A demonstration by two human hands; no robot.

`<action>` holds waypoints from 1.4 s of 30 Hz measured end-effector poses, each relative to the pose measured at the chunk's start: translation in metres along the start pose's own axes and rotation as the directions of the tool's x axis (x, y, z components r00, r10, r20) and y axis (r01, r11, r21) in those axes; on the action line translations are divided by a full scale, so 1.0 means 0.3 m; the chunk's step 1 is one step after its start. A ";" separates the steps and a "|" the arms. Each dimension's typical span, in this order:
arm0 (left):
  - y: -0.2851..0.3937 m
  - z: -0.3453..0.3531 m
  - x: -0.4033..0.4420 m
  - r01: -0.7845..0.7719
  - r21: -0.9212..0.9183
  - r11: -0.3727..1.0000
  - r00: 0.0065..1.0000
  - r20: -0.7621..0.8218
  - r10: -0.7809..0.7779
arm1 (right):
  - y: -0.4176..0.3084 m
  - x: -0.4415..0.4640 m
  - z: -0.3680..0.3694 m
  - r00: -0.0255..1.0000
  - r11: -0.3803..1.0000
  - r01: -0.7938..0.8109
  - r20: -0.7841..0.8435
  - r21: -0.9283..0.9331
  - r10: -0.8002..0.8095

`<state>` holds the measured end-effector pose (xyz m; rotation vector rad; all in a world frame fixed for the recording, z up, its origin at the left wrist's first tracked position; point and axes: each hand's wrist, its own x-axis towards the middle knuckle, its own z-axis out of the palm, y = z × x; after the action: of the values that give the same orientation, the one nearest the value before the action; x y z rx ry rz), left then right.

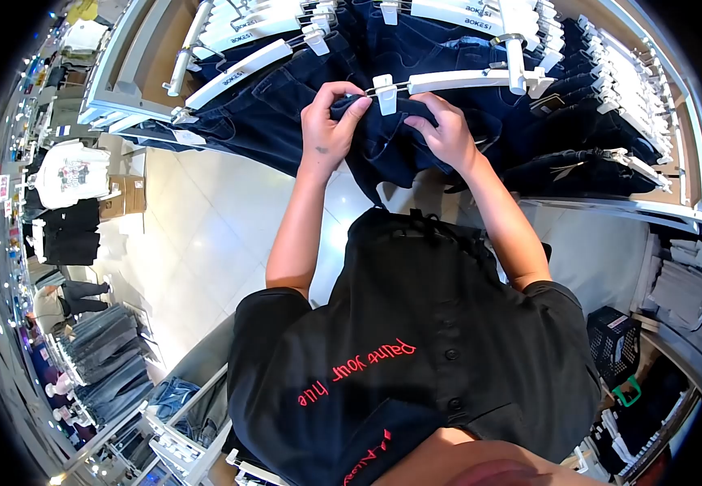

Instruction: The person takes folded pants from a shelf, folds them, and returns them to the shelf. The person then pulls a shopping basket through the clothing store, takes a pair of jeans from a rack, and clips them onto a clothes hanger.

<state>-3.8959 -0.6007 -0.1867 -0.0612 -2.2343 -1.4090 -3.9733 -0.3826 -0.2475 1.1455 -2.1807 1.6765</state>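
Observation:
A pair of dark trousers (383, 146) hangs at the rack, its waistband held up between my two hands. My left hand (330, 125) pinches the waistband left of a white hanger clip (385, 95), thumb and fingers closed on the cloth. On the other side of that clip, my right hand (446, 130) grips the same waistband with thumb and bent forefinger. A white clip hanger (456, 79) runs just above my right hand. The lower part of the trousers drops out of view behind my forearms.
Dark jeans (274, 101) on white hangers crowd the rack ahead, with more hangers (626, 97) at right. A black basket (612, 336) stands at lower right. Far left are a white shirt (73, 174), a cardboard box (124, 197) and a person (51, 306).

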 end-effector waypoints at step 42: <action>0.120 0.099 0.134 0.025 0.262 0.965 0.856 0.493 -0.156 | -0.024 -0.113 -0.151 0.998 0.964 0.055 0.048 -0.258 -0.044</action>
<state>-3.9320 -0.5673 -0.1497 -0.2777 -2.8730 -1.2512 -3.9591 -0.3274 -0.2445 1.1602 -2.2922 1.3087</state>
